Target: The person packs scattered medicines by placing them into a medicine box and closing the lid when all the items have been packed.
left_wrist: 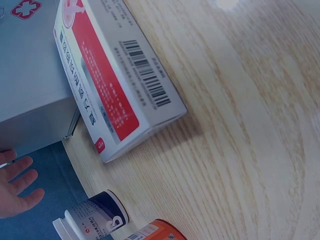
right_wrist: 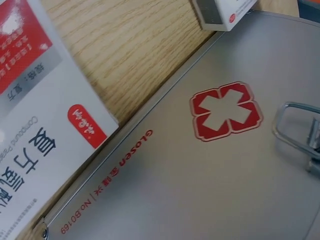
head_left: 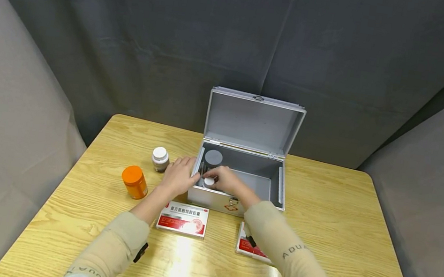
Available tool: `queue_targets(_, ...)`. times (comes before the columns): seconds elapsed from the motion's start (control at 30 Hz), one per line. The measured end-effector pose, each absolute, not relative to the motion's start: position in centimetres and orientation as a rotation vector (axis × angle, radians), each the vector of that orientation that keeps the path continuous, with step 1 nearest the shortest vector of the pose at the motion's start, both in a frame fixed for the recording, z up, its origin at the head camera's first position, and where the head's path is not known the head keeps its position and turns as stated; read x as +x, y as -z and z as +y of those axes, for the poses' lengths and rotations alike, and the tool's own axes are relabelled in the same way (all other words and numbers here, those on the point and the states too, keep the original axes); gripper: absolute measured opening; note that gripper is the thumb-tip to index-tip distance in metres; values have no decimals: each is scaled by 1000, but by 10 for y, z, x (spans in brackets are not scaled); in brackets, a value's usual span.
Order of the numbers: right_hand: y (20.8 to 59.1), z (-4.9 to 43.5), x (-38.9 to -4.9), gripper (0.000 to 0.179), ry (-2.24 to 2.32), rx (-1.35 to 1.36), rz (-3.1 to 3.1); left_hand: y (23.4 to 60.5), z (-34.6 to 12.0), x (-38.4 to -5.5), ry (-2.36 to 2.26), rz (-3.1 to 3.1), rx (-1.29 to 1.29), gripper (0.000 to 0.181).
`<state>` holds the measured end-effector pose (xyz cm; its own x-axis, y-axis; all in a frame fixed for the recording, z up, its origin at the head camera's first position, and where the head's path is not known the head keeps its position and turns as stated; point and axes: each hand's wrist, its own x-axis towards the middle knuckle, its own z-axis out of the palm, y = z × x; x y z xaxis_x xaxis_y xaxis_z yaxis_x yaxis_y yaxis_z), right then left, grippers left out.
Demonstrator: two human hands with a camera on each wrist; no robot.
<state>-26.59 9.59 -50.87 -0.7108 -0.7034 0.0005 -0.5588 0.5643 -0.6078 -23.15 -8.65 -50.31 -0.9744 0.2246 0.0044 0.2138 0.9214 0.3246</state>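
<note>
A silver first-aid case [head_left: 213,198] stands with its lid raised. My right hand [head_left: 225,179] reaches into its left end, fingers curled about a small white-capped bottle [head_left: 208,182]; the bottle's body is hidden. Behind it inside the case is a jar with a grey lid [head_left: 213,157]. My left hand [head_left: 179,177] rests at the case's left wall, fingers extended; in the left wrist view the fingers [left_wrist: 22,181] are spread beside the case. The right wrist view shows the case front [right_wrist: 200,170], without the hand.
Left of the case stand a white-capped pill bottle [head_left: 160,159] and an orange jar [head_left: 135,182]. One red-and-white medicine carton [head_left: 182,218] lies before the case; another [head_left: 251,247] is partly under my right forearm. A dark curtain [head_left: 165,55] hangs behind the table.
</note>
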Motion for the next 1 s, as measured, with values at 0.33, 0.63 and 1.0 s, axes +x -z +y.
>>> queue_targets(0.33, 514, 94, -269, 25, 836, -1098, 2565, 505, -87, -232, -528, 3060, 341, 58)
queue_targets(0.63, 514, 92, -269, 25, 837, -1090, 2529, 506, -87, -232, -530, 3057, 341, 58)
queue_targets(1.0, 516, 93, -270, 24, 849, -1065, 2499, 506, -86, -233, -551, 3062, 353, 57)
